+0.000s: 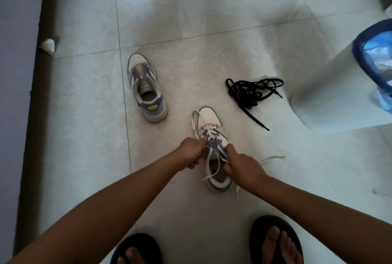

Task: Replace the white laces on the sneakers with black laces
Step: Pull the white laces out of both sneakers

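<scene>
Standing at six o'clock, two feet in dark sandals (275, 240) frame the bottom of the view on the pale tiled floor (84, 115). Just beyond them both arms reach to the near sneaker (214, 147), which sits close to centre with its toe pointing to twelve o'clock. The left hand (191, 153) has its grip curled around the white lace (209, 131) at the sneaker's nine o'clock side; the right hand (239, 165) pinches lace strands at the three o'clock side, near the collar. The upper eyelets look freed and loose ends trail past the heel, while the lower crossings remain threaded. To do this well, I would slacken each crossing in turn, working toward the toe, rather than hauling one end. Farther out, at two o'clock, the black laces (252, 92) lie tangled on the floor, well apart from both shoes. At eleven o'clock the second sneaker (146, 87) stands with no lace showing
</scene>
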Tool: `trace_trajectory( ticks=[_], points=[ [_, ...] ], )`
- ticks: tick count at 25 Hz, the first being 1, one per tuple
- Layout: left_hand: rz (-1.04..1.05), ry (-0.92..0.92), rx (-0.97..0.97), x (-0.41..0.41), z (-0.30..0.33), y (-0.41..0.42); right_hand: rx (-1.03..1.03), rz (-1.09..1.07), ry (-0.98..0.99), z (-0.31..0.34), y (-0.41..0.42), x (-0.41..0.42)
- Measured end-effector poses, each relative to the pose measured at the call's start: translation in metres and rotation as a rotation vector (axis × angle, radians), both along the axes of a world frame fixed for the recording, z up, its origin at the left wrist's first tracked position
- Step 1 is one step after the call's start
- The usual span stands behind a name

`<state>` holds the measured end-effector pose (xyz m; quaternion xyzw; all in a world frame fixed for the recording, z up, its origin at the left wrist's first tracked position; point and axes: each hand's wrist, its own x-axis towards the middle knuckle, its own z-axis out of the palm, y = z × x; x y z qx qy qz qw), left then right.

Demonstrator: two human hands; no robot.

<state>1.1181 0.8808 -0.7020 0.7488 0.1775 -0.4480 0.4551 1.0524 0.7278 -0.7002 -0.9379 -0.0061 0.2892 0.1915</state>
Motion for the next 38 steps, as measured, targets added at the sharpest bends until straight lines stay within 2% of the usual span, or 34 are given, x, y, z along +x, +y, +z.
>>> trace_trajectory(
  ticks=[2, 4, 5, 8, 10, 12, 15, 17, 19, 21, 22, 23, 25, 26, 27, 29, 31, 32, 34, 38],
  points=[
    [-0.257, -0.265, 0.127, 0.007, -0.005, -0.002, -0.017, 0.005, 0.011, 0.001, 0.0, 0.001],
    [-0.602, -0.537, 0.502, 0.021, -0.011, 0.017, -0.01, -0.006, 0.029, 0.0, 0.0, 0.0],
    [-0.688, -0.587, 0.68, 0.03, -0.013, 0.032, -0.021, -0.012, 0.033, 0.0, -0.001, 0.0],
    [-0.744, -0.367, 1.07, 0.051, -0.012, 0.088, -0.032, -0.049, 0.038, 0.001, -0.004, 0.002],
    [-0.763, -0.273, 1.177, 0.058, -0.011, 0.112, 0.006, -0.059, 0.065, 0.001, -0.008, 0.002],
    [-0.816, -0.322, 1.097, 0.057, -0.011, 0.115, 0.032, -0.04, 0.094, 0.002, -0.011, 0.003],
    [-0.757, -0.508, 0.738, 0.028, -0.004, 0.071, 0.065, -0.086, 0.05, 0.007, -0.015, 0.021],
    [-0.743, -0.587, 0.544, -0.003, 0.002, 0.028, 0.199, -0.183, -0.027, 0.007, -0.013, 0.035],
    [-0.753, -0.6, 0.472, -0.023, 0.002, 0.001, 0.319, -0.21, -0.033, 0.002, -0.008, 0.044],
    [-0.764, -0.581, 0.511, -0.029, -0.003, -0.009, 0.342, -0.193, 0.0, -0.001, -0.01, 0.052],
    [-0.789, -0.572, 0.558, -0.031, -0.006, -0.012, 0.268, -0.147, 0.005, 0.0, -0.013, 0.057],
    [-0.845, -0.572, 0.604, -0.033, -0.008, -0.013, 0.106, -0.027, -0.068, 0.001, -0.019, 0.065],
    [-0.983, -0.62, 0.649, -0.036, -0.011, -0.015, -0.253, 0.239, -0.385, 0.001, -0.029, 0.081],
    [-1.034, -0.654, 0.656, -0.036, -0.012, -0.014, -0.357, 0.281, -0.476, 0.001, -0.031, 0.085],
    [-1.062, -0.674, 0.663, -0.035, -0.012, -0.014, -0.392, 0.24, -0.434, 0.001, -0.029, 0.086],
    [-1.073, -0.687, 0.678, -0.032, -0.014, -0.014, -0.225, -0.124, -0.108, 0.0, -0.027, 0.076],
    [-1.076, -0.691, 0.687, -0.034, -0.014, -0.016, 0.103, -0.442, 0.293, -0.002, -0.029, 0.062],
    [-1.076, -0.688, 0.687, -0.035, -0.014, -0.016, 0.253, -0.527, 0.404, -0.001, -0.028, 0.056],
    [-1.066, -0.686, 0.689, -0.036, -0.016, -0.015, 0.479, -0.62, 0.434, 0.0, -0.023, 0.049],
    [-1.082, -0.691, 0.698, -0.037, -0.018, -0.015, 0.718, -0.797, 0.378, 0.009, -0.018, 0.055]
  ],
)
